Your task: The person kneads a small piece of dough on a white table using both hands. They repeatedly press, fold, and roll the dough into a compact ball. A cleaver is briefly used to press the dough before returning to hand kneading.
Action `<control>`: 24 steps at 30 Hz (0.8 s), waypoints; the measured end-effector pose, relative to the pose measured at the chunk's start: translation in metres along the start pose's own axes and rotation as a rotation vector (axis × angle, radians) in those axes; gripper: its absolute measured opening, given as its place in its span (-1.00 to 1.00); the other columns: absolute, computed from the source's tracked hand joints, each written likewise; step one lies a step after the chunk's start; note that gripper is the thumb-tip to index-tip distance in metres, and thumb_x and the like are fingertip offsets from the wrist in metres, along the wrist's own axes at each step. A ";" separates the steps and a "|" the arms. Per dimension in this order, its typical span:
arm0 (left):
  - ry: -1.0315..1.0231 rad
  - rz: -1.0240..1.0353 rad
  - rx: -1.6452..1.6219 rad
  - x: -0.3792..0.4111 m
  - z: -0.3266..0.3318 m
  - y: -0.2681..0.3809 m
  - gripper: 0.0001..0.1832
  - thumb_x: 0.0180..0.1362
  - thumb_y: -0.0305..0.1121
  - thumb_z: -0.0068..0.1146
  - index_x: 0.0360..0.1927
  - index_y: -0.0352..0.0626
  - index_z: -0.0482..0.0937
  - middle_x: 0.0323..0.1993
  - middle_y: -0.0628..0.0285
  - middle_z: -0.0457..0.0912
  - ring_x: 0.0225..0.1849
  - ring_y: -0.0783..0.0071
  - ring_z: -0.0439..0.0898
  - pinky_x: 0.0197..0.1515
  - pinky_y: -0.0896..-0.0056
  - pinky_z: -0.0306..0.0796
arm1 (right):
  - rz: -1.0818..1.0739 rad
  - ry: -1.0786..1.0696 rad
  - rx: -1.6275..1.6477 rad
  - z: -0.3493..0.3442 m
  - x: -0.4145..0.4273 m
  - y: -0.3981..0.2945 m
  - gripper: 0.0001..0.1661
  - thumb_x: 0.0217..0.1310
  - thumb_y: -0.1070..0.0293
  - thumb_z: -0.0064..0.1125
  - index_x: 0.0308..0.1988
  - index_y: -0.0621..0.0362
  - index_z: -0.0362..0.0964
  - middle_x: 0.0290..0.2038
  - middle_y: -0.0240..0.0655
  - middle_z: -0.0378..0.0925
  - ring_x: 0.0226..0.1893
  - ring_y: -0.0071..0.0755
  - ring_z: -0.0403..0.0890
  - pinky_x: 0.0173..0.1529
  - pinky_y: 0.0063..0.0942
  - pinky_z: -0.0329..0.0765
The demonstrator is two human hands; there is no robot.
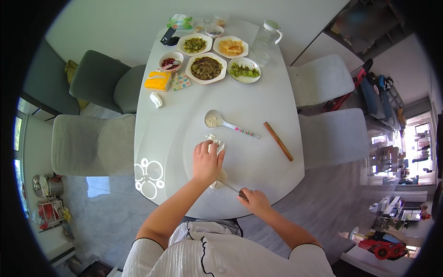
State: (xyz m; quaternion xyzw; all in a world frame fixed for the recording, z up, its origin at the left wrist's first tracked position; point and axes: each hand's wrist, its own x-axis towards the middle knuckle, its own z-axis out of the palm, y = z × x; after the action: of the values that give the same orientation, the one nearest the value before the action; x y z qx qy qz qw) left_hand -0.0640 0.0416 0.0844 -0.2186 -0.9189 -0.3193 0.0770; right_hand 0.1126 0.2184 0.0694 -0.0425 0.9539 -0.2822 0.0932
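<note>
My left hand (207, 162) reaches over a small heap of white flour (217, 142) on the table, its fingertips at the near side of the heap. The thumb stands apart from the fingers, and the underside of the hand is hidden. My right hand (256, 203) grips the dark handle of a knife (230, 187). The knife's blade points left to a pale lump of dough (222, 176), partly covered by my left wrist. Beyond the flour lies a white ladle (213, 119) with flour in its bowl and a flowered handle. A wooden rolling pin (278, 141) rests at the right.
Dishes of cooked food (206, 67), a plate of green grapes (244, 70) and a bowl of red seeds (170, 62) stand at the far end. A glass pitcher (264, 38) is behind the grapes. A yellow tissue pack (158, 81) lies left. Chairs (332, 138) flank the table (187, 104).
</note>
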 end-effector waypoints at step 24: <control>-0.163 -0.081 0.199 -0.014 0.041 -0.022 -0.68 0.28 -0.13 0.00 -0.20 -0.20 0.57 -0.12 0.08 0.58 0.09 0.07 0.44 0.30 -0.02 0.14 | 0.011 -0.090 -0.020 0.020 0.015 0.018 -0.61 0.27 0.02 0.13 -0.35 0.13 0.33 -0.62 -0.18 0.52 -0.61 0.02 0.55 -0.49 -0.10 0.44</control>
State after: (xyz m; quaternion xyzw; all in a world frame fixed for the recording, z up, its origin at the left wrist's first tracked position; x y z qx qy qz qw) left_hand -0.0614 0.0462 0.0359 -0.1979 -0.9573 -0.2105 0.0103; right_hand 0.1017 0.2213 0.0409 -0.0509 0.9518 -0.2697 0.1371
